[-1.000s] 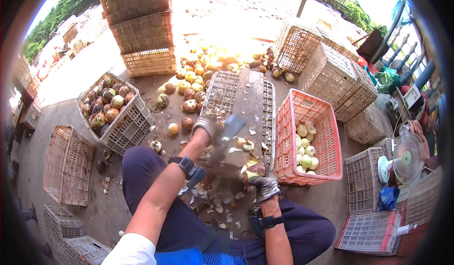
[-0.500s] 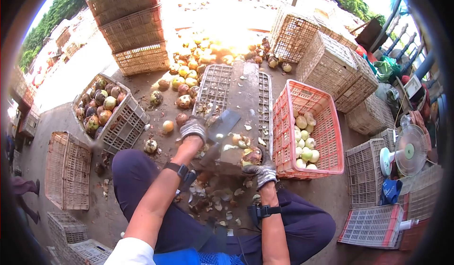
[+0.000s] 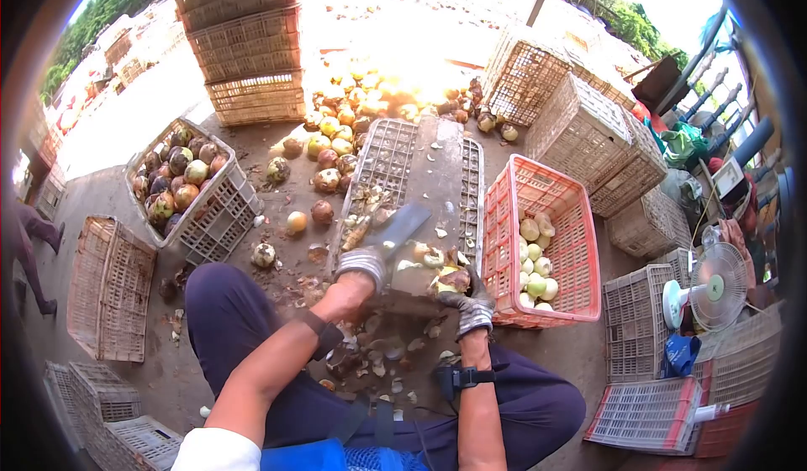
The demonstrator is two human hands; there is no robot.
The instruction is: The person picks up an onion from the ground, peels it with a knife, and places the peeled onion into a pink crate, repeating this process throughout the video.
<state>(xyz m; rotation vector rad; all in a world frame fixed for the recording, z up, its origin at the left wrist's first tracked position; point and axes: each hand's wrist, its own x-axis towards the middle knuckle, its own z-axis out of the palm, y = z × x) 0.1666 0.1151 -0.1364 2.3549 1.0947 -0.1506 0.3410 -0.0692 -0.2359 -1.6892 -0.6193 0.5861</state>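
My left hand (image 3: 361, 268), in a striped grey glove, is closed around the handle of a wide-bladed cleaver (image 3: 405, 226). The blade lies over the wooden board (image 3: 437, 181). At the board's near right corner, my gloved right hand (image 3: 471, 305) grips a partly peeled onion (image 3: 452, 280), its fingers partly behind it. Cut onion pieces (image 3: 427, 255) rest on the board just beyond that onion. The board sits on an upturned plastic crate (image 3: 388, 147). Skins and scraps (image 3: 382, 349) are strewn on the ground between my legs.
Right of the board stands a red crate (image 3: 586, 252) with several peeled onions. Unpeeled onions fill a grey crate (image 3: 223, 219) at the left, and more lie in a heap (image 3: 336, 135) ahead. Stacked crates (image 3: 252, 51) and a fan (image 3: 714, 286) stand around.
My left hand has turned and moved slightly right and nearer me with the cleaver. The onion in my right hand shows more pale green flesh. Scraps now lie left of the blade.
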